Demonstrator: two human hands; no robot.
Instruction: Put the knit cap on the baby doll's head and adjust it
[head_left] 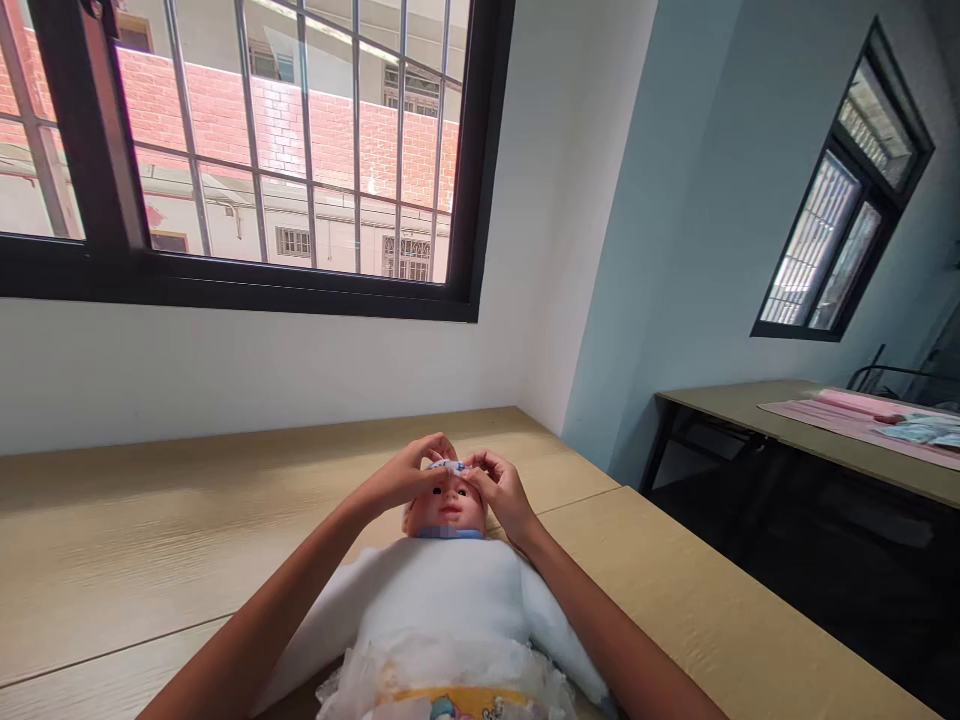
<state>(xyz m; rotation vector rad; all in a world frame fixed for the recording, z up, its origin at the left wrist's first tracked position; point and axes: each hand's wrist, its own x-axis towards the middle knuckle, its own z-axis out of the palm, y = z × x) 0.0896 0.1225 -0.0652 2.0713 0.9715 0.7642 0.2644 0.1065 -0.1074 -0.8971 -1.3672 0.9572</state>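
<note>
Two hands work at the head of a baby doll (448,510), which lies face up on a pale wood-grain counter (142,545), its head toward the wall. Left hand (401,475) and right hand (499,487): both narrow, fingers curled, pinching a small white strip (450,466) with blue markings across the doll's forehead. Markings too small to read. The hands nearly meet above the brow.

A blue band (450,533) lies around the doll's neck. Torso covered by a thick white padded wrap (442,600). Below it, a disposable diaper (450,672) with frilled edges encloses the doll's lower body; its yellow waistband (457,697) bears a cartoon print, with no readable lettering at this angle.

To the right, well apart, a second counter (750,425) carries a pink mat (825,420), with pale blue cloth (919,430) lying on it. Above the doll, a barred window (240,150) looks onto a red brick wall (300,135).
</note>
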